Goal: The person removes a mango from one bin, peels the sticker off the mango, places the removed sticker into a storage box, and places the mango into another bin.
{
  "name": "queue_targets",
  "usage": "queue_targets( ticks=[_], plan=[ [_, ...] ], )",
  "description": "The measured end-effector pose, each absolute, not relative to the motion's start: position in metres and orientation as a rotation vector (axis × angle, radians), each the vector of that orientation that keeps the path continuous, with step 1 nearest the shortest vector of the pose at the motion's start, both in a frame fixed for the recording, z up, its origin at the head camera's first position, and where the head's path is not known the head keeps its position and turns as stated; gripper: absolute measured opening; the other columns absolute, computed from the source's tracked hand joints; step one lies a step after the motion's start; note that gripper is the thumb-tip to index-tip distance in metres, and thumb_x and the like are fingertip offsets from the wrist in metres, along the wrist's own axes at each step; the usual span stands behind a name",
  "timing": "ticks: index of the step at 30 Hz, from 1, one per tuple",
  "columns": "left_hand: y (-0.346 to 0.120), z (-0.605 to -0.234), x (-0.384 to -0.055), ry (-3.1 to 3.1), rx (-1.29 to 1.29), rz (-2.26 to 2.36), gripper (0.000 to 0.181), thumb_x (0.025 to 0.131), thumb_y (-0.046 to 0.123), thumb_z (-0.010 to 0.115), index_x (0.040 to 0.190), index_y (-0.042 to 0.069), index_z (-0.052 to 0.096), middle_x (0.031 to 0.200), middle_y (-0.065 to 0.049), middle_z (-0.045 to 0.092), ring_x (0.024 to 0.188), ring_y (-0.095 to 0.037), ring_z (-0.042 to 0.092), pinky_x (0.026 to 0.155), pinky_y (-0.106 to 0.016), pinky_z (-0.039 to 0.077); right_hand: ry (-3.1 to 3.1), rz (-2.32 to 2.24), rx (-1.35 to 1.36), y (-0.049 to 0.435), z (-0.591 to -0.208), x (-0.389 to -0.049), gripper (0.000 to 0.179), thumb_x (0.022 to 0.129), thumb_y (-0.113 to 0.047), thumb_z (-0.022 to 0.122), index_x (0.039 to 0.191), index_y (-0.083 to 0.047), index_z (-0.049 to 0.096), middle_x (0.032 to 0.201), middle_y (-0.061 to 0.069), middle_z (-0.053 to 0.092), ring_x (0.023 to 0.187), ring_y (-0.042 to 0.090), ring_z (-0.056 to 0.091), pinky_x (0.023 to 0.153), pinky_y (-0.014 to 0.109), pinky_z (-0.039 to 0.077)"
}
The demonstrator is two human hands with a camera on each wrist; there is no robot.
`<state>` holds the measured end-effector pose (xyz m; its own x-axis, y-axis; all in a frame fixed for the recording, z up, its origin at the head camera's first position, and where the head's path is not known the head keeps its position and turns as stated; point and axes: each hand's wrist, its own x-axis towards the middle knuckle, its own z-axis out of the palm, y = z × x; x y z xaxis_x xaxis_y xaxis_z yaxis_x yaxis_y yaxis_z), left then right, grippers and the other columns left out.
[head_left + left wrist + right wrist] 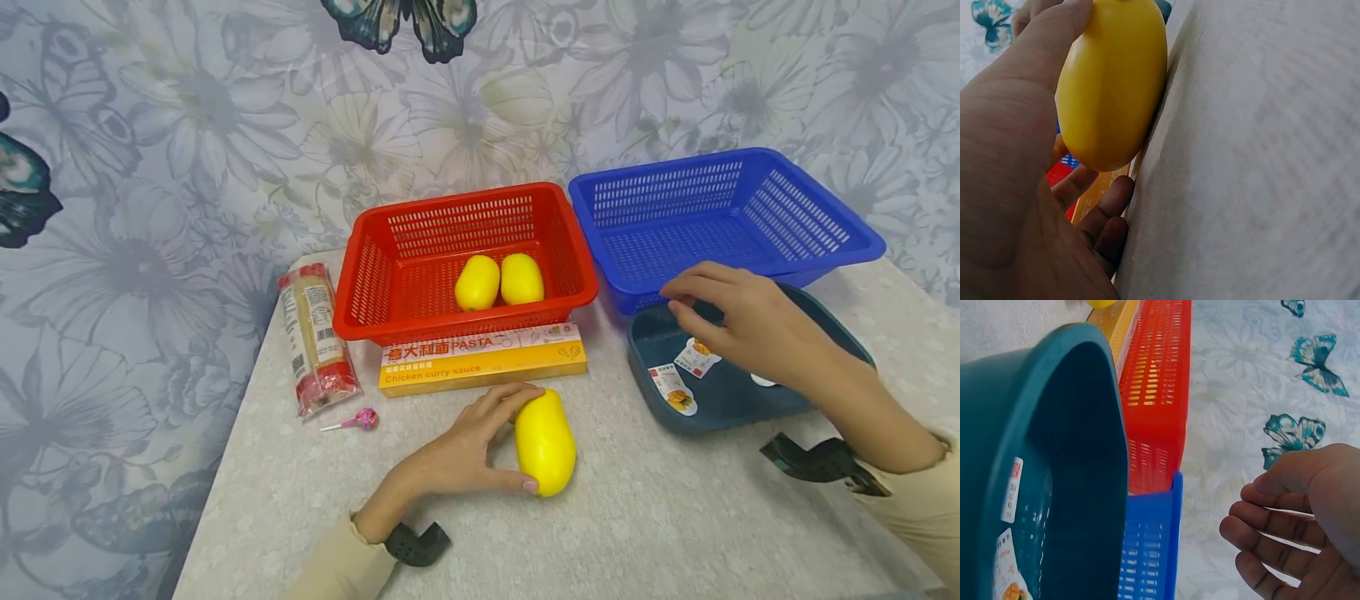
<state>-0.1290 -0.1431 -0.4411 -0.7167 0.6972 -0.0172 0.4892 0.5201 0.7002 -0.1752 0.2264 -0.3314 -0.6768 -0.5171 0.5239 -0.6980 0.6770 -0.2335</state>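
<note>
A yellow mango (547, 446) lies on the table in front, its long side pointing away from me. My left hand (467, 450) spans it from the left, thumb at the near end and fingertips at the far end. In the left wrist view the mango (1113, 87) rests against the tabletop, with the lower fingers curled beside it. My right hand (750, 321) hovers over a dark teal basin (742, 404), fingers loosely bent and holding nothing. Inside the basin are small food-picture cards (675, 390). The right wrist view shows that hand (1316, 519) above the basin's side.
A red basket (360, 325) holding two more mangoes (477, 283) stands behind a yellow pasta box (483, 367). To its right is a blue basket (660, 242). A noodle packet (318, 333) and a pink lollipop (366, 418) lie at left. A flowered wall covering (225, 125) rises behind.
</note>
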Motion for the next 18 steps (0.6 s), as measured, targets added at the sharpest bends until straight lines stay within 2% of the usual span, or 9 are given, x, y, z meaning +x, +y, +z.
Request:
queue_targets(
  ticks=[5,8,13,18],
  plan=[
    [-0.143,-0.442,-0.129,2.470,1.015,0.992,0.104,0.075,0.063,0.079,0.157,0.044,0.017,0.162,0.011,0.015,0.147,-0.021,0.021,0.113,-0.060,0.026,-2.546,0.562,0.961,0.214,-0.330,-0.183,0.022,0.089,-0.005,0.071,0.111,-0.006,0.073,0.108,0.004,0.069,0.088,0.018,0.064,0.069,0.032,0.055],
    [-0.143,-0.443,-0.129,2.468,1.020,0.989,0.107,0.074,0.065,0.079,0.157,0.043,0.016,0.163,0.010,0.014,0.146,-0.021,0.021,0.113,-0.060,0.025,-2.597,0.536,0.952,0.206,-0.330,-0.186,0.022,0.090,-0.007,0.071,0.112,-0.005,0.073,0.110,0.006,0.068,0.095,0.024,0.065,0.077,0.043,0.057],
    [-0.143,-0.443,-0.129,2.474,1.041,0.984,0.110,0.073,0.065,0.080,0.159,0.039,0.015,0.163,0.007,0.015,0.146,-0.022,0.022,0.113,-0.060,0.025,-2.634,0.491,0.979,0.194,-0.331,-0.192,0.025,0.090,-0.011,0.073,0.115,-0.005,0.073,0.114,0.010,0.068,0.103,0.029,0.065,0.086,0.049,0.055],
    [-0.143,-0.441,-0.128,2.469,1.035,0.984,0.110,0.073,0.065,0.080,0.159,0.040,0.015,0.163,0.008,0.015,0.146,-0.022,0.022,0.114,-0.060,0.023,-2.592,0.494,1.052,0.184,-0.331,-0.199,0.029,0.090,-0.011,0.074,0.117,-0.004,0.071,0.117,0.011,0.068,0.108,0.031,0.064,0.091,0.051,0.054]
  ],
)
